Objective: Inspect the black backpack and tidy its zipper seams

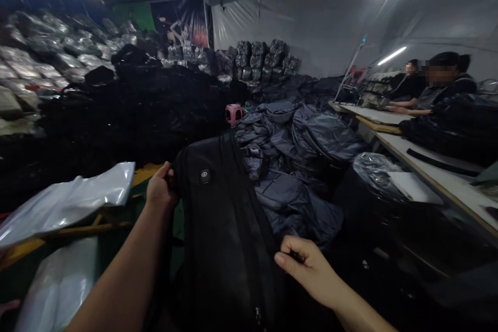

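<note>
Black backpack hangs upright in front, between both hands. Left hand up at its top edge, fingers curled round, gripping it; right hand lower down, thumb and fingers pinched narrow on its side edge. Just beyond: heap of grey backpacks. To the left: two white poly bags. Behind: one pink plastic stool. Right: two seated co-workers at a white table.
</note>
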Motion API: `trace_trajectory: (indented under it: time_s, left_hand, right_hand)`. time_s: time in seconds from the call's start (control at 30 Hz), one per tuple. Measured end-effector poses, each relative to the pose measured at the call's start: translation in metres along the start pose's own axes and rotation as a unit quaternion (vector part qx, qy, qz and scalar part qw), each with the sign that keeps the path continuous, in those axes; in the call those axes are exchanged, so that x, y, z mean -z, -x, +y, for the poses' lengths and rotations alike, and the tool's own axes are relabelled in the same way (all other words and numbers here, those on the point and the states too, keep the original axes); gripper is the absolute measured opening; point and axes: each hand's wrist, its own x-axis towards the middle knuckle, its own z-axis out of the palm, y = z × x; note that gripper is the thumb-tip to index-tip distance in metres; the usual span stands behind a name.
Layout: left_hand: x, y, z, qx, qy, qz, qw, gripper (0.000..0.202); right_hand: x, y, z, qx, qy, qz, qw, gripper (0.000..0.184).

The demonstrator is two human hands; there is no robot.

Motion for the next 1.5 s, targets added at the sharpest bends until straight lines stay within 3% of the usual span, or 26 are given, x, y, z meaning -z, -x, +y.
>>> trace_trajectory:
  time_s: [0.13,0.27,0.4,0.53,0.67,0.77,0.87,1.03,1.2,1.33,1.5]
  left_hand:
    - [0.011,-0.011,-0.020,0.001,-0.151,0.003,0.989,0.029]
    - [0.016,-0.007,-0.045,-0.043,-0.333,0.007,0.942,0.017]
    - [0.018,0.031,-0.078,-0.090,-0.487,-0.063,0.867,0.031]
    - [0.025,0.075,-0.119,-0.056,-0.584,-0.166,0.793,0.029]
    - [0.032,0.080,-0.140,-0.030,-0.619,-0.176,0.765,0.041]
    - [0.032,0.068,-0.141,-0.004,-0.601,-0.174,0.780,0.045]
    - [0.029,0.063,-0.139,0.030,-0.538,-0.180,0.823,0.041]
    - [0.028,0.073,-0.143,0.091,-0.393,-0.161,0.901,0.034]
    - [0.031,0.085,-0.142,0.121,-0.279,-0.115,0.946,0.033]
    - [0.032,0.094,-0.138,0.162,-0.184,-0.097,0.965,0.037]
    - [0.036,0.108,-0.134,0.170,-0.165,-0.102,0.966,0.047]
  right_hand:
    - [-0.004,0.000,-0.007,-0.020,-0.061,0.000,0.998,0.036]
    - [-0.006,-0.013,0.000,-0.052,-0.124,0.033,0.990,0.038]
    - [-0.004,-0.038,0.017,-0.086,-0.167,0.098,0.977,0.042]
    - [-0.003,-0.061,0.035,-0.097,-0.193,0.140,0.966,0.046]
    - [-0.003,-0.073,0.047,-0.103,-0.186,0.159,0.964,0.046]
    - [0.001,-0.077,0.055,-0.115,-0.180,0.189,0.958,0.045]
    - [0.010,-0.079,0.062,-0.123,-0.171,0.218,0.953,0.046]
    - [0.029,-0.075,0.072,-0.133,-0.127,0.248,0.951,0.047]
    - [0.035,-0.065,0.078,-0.132,-0.073,0.234,0.960,0.044]
    - [0.035,-0.059,0.078,-0.127,-0.048,0.220,0.966,0.044]
    - [0.042,-0.049,0.068,-0.106,0.009,0.150,0.983,0.039]
